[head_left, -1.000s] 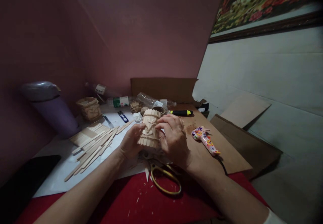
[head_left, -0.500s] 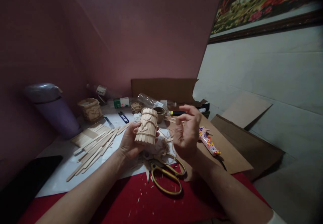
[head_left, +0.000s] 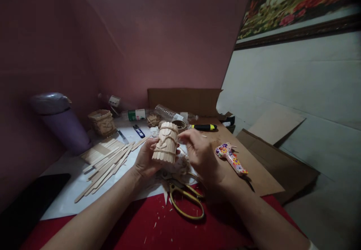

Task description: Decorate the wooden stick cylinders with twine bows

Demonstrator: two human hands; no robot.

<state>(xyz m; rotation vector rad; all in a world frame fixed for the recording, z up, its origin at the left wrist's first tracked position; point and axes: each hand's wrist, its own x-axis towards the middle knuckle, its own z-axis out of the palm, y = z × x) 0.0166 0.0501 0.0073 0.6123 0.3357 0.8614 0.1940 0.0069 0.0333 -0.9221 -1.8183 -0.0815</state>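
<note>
A small cup (head_left: 166,144) covered in upright craft sticks is tilted in my left hand (head_left: 145,160), whose fingers wrap round its left side and back. Bands of twine circle the cup, and a small raised decoration sits on its front. My right hand (head_left: 201,154) is closed in a pinch at the cup's right edge; whatever lies between the fingertips is too small or hidden to tell. Below both hands, scissors with yellowish handles (head_left: 194,217) lie on the red cloth (head_left: 135,227), partly covered by my right hand.
Loose craft sticks (head_left: 109,167) spread over white paper at left, by a decorated container (head_left: 102,125) and a purple tumbler (head_left: 67,131). Thread snips (head_left: 138,131) and plastic bottles (head_left: 166,112) lie behind. A flowered glue gun (head_left: 232,159) and black-and-yellow cutter (head_left: 204,127) rest on cardboard (head_left: 262,180).
My right hand has come down and left from its raised position to the cup's right edge, its fingers closing into a pinch. The cup stays in my left hand, nearly unmoved.
</note>
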